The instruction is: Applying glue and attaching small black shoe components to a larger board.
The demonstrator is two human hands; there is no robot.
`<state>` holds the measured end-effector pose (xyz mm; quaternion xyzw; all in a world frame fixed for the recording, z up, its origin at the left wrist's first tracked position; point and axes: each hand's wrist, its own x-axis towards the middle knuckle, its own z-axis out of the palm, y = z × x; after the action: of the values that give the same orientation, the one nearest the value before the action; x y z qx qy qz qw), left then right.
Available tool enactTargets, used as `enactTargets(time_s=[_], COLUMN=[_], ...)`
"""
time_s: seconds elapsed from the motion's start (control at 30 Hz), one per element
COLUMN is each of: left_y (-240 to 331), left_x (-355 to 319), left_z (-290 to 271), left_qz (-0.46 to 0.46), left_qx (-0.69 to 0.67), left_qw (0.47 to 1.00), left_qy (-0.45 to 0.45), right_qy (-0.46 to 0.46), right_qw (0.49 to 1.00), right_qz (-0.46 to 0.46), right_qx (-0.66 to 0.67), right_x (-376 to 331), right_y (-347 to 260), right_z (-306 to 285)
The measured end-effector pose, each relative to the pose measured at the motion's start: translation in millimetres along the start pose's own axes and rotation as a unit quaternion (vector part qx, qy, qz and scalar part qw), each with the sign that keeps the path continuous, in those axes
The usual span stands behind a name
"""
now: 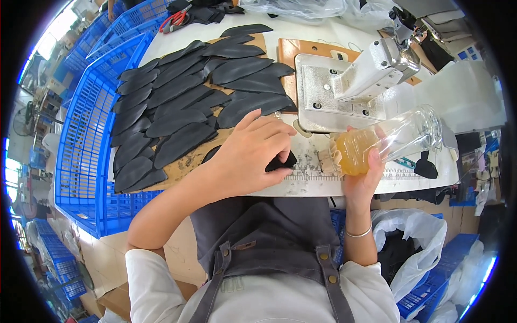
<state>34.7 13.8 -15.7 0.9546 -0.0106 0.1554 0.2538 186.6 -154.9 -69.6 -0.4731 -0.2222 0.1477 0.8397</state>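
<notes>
1. Resting the left hand (253, 153) palm-down at the near edge of the table (323, 185), fingers (274, 133) loosely together and curled, pressing on a small black piece (281, 162) that is peeking out from under the fingertips.
2. Gripping a clear bottle (390, 141) with the right hand (362, 171), fingers wrapped around its lower end; bottle tilting on its side, amber liquid (353, 153) pooling at the end nearest the hand, open mouth pointing away to the right.
3. Wearing a thin bangle (358, 233) on the right wrist, just below that hand.
4. Lying just beyond and to the left of the left hand: many dark, leaf-shaped cut pieces (183, 102), overlapping in rows on a brown board (183, 169).
5. Standing just beyond the right hand and touching distance from the bottle: a grey sewing machine (371, 70) with its flat metal plate (318, 102) between the two hands' far side.
6. Sitting to the right of the bottle hand, near the table edge: another small black scrap (426, 167).
7. Standing well to the left of the left hand: a blue plastic crate (86, 145), beside the board.
8. Hanging below the right forearm: a white plastic bag (414, 242) holding dark material.
9. Lying far beyond the left hand at the table's back: red-handled scissors (175, 20).
</notes>
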Motion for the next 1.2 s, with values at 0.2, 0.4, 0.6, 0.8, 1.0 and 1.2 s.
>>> enactTargets(time_s=[0.2,0.4,0.6,0.8,1.0,1.2], left_y=[1,-3,-5,2,1,0], left_x=[1,0,-2,-7,-22,-44], left_z=[1,3,-3,-3,8,-10], left_qz=[0.028,0.032,0.01,-0.055,-0.055,-0.095], left_qx=[0.077,0.038,-0.012,0.009,0.005,-0.108], left_qw=[0.996,0.998,1.0,0.994,0.987,0.961], left_qy=[0.021,0.031,0.004,0.097,0.15,0.237], right_qy=[0.005,0.003,0.001,-0.153,-0.278,-0.22], right_qw=[1.0,1.0,1.0,0.983,0.936,0.957], right_qz=[0.002,0.004,-0.008,0.026,0.138,0.149], right_qx=[0.009,-0.001,-0.002,0.101,0.166,0.115], right_x=[0,-1,-1,-9,-20,-27], right_y=[0,1,2,-9,-6,-6], right_z=[0,-1,-1,-3,31,44])
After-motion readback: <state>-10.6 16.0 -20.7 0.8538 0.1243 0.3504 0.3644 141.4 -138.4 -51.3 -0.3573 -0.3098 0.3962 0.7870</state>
